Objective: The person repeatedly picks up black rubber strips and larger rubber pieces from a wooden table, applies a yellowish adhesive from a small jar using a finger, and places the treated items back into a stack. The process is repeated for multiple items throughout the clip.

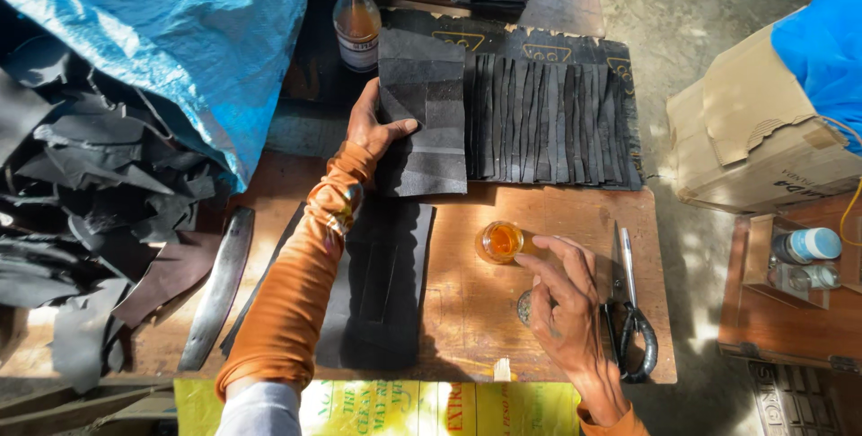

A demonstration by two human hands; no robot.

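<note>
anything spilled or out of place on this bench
Nothing looks spilled. The small glass of amber liquid stands upright by the right hand; the left hand holds a dark leather piece. Scissors lie flat.

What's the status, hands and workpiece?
Left hand grips black leather piece, thumb on top. Right hand fingertips at small glass of amber liquid. Scissors lie just right of it.

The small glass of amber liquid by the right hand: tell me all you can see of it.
The small glass is round, clear and open-topped, holding amber-orange liquid. It stands upright on the wooden table, just below the row of black leather strips. The right hand reaches its fingertips to its rim; whether they touch is unclear.
</note>
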